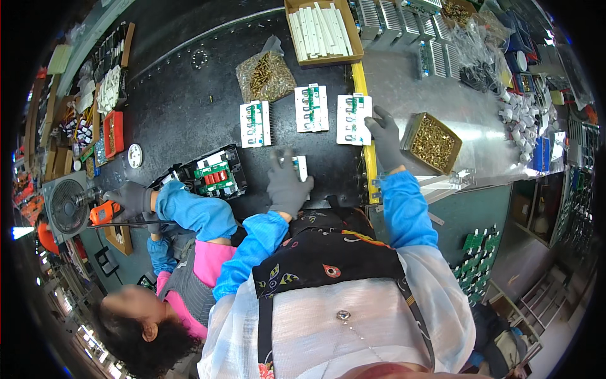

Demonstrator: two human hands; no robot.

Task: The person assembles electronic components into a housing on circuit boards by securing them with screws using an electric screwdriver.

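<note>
Lying at 12 o'clock, a board (351, 123) has my right hand (385, 134), fingers bent, at its right edge; at 11, my left hand (289, 187), fingers blurred, partly covers a second board (302, 168). I can't tell whether either grips.

basically one head-worn fisheye view, shot from above, pointed down over the wearer's apron (331, 252), workbench (183, 95) pretty close, left hand (289, 187) and right hand (385, 138) caught mid-frame, edges bent
</note>
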